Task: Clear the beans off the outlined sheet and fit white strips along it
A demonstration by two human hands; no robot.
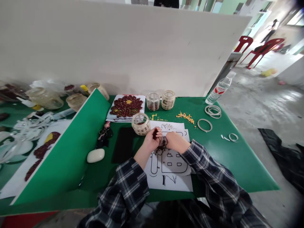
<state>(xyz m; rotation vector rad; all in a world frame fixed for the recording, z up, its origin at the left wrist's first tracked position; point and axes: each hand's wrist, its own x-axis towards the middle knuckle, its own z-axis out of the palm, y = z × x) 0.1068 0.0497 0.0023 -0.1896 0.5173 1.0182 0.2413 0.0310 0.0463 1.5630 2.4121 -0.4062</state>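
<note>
My left hand (pixel 152 140) is cupped palm up over a sheet of white paper (pixel 154 185), with dark red-brown beans (pixel 155 134) lying in its curled fingers. Beside it, my right hand (pixel 177 141) points down at the drawing (pixel 177 164), its fingers bent together; their tips are mostly hidden. Between and below the hands, a loose cluster of dark beans (pixel 161 148) lies on the black-outlined drawing. Just behind my left hand stands a glass jar (pixel 141 124) wrapped in pale lattice, with some dark contents.
Two more jars (pixel 153 101) stand at the back, beside a bean-covered flower picture (pixel 127 106). Yellow corn kernels (pixel 185 117), tape rings (pixel 204 125) and a water bottle (pixel 220 88) are on the right. Left are a black phone-like slab (pixel 123 145), a white mouse (pixel 95 155) and a green divider (pixel 64 148).
</note>
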